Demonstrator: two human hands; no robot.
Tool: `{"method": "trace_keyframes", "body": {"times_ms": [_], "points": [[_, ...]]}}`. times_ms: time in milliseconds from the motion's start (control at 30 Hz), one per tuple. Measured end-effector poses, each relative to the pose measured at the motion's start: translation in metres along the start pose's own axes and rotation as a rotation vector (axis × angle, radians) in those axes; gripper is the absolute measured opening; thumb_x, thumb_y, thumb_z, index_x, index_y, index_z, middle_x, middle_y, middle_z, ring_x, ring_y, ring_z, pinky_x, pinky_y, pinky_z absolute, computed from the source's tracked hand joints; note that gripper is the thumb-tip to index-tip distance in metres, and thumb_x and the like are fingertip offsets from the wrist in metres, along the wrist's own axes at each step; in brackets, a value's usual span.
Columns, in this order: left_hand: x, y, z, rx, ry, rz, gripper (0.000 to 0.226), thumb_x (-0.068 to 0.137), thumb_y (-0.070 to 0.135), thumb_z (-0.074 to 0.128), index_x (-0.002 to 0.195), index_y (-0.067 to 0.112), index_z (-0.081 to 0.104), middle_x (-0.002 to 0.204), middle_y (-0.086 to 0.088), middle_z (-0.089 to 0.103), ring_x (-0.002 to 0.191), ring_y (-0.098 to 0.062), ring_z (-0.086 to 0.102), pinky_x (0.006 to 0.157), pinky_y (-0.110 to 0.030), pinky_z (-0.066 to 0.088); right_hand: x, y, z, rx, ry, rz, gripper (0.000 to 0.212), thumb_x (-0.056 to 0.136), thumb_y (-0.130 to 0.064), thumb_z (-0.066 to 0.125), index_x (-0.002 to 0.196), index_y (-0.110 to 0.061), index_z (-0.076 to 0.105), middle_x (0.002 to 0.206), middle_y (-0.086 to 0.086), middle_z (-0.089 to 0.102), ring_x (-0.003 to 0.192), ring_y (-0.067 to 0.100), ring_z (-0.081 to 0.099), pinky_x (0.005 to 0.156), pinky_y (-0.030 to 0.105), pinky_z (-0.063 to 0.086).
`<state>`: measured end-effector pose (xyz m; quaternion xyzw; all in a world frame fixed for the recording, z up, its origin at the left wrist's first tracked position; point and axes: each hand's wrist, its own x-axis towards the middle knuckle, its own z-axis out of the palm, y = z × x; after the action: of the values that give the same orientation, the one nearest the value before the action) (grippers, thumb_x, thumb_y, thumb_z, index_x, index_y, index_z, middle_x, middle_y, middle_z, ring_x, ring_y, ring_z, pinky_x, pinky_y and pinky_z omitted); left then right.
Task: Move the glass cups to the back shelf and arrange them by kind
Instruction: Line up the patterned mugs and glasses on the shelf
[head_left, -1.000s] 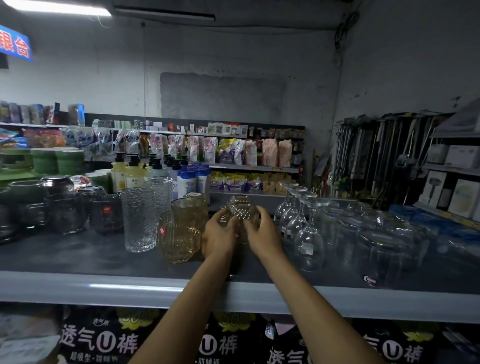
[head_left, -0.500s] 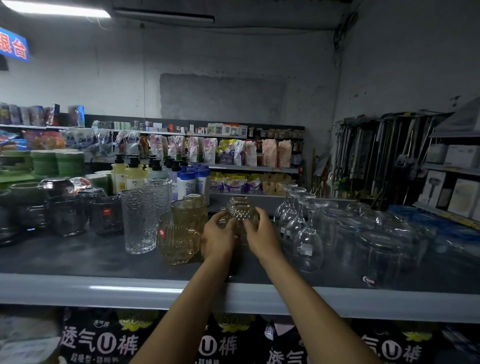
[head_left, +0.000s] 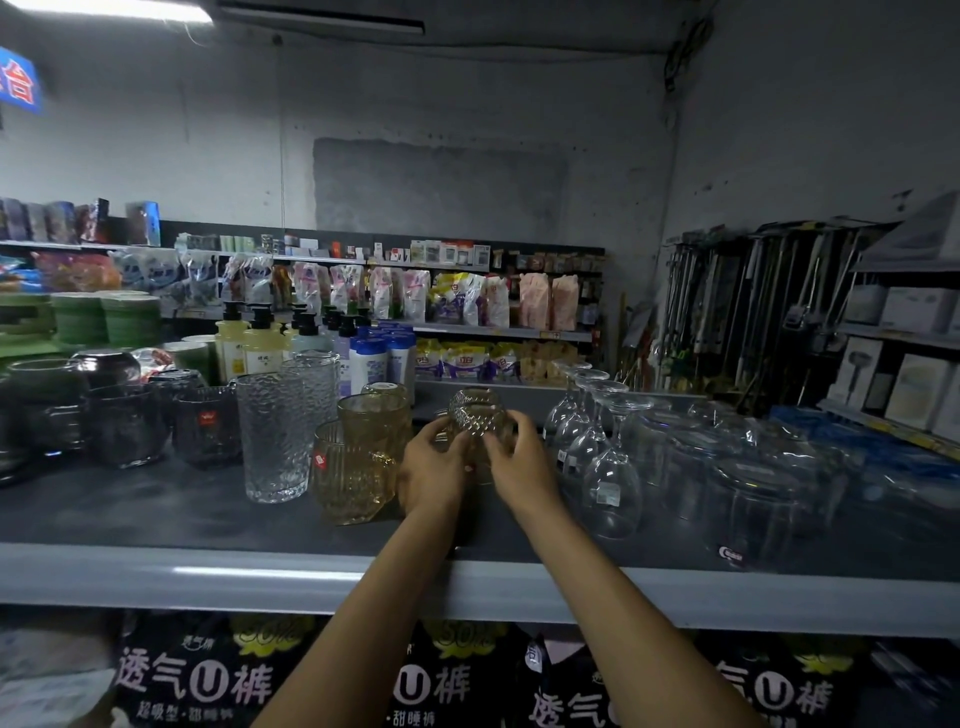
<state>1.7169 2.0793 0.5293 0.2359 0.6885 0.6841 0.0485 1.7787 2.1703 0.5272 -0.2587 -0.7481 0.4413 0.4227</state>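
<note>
Both hands, left hand (head_left: 434, 467) and right hand (head_left: 519, 462), wrap fingers around a diamond-cut glass cup (head_left: 475, 415), hiding its base, mid-shelf (head_left: 208, 577) beside ribbed amber mugs (head_left: 358, 462).

Diamond-textured clear glass cup (head_left: 477, 415), matt grey shelf (head_left: 156, 519).

Two bare forearms rise from the bottom centre of the frame, uncovered along their whole visible length. The left hand (head_left: 434, 470) and the right hand (head_left: 519, 467) wear no gloves, rings, watch or bracelet.
</note>
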Motion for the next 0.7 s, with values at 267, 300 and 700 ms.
{"method": "trace_keyframes", "body": {"times_ms": [267,300,700], "points": [[-0.010,0.011,-0.003,0.058,0.016,-0.031,0.040,0.099,0.033,0.066,0.138,0.030,0.060,0.126,0.002,0.069,0.106,-0.017,0.067,0.087,-0.034,0.052,-0.003,-0.003,-0.004,-0.039,-0.024,0.011,0.049,0.103,-0.025,0.058,0.149,-0.020,0.044,0.137,0.004,0.062,0.124,0.023,0.060,0.092,0.029,0.044],[-0.013,0.015,-0.005,0.049,0.007,-0.045,0.042,0.099,0.032,0.066,0.140,0.029,0.058,0.126,0.002,0.069,0.105,-0.017,0.067,0.089,-0.035,0.053,-0.004,-0.005,-0.005,-0.043,-0.029,0.029,0.052,0.104,-0.029,0.056,0.152,-0.020,0.040,0.139,0.004,0.059,0.125,0.024,0.058,0.092,0.031,0.044],[-0.073,0.107,-0.063,0.282,-0.216,0.284,0.018,0.099,0.017,0.064,0.114,0.025,0.069,0.095,0.009,0.071,0.077,-0.005,0.068,0.068,-0.023,0.057,-0.038,-0.048,-0.023,-0.044,0.316,-0.273,0.031,0.102,-0.021,0.048,0.132,-0.020,0.056,0.107,0.001,0.063,0.096,0.020,0.062,0.080,0.033,0.051]]}}
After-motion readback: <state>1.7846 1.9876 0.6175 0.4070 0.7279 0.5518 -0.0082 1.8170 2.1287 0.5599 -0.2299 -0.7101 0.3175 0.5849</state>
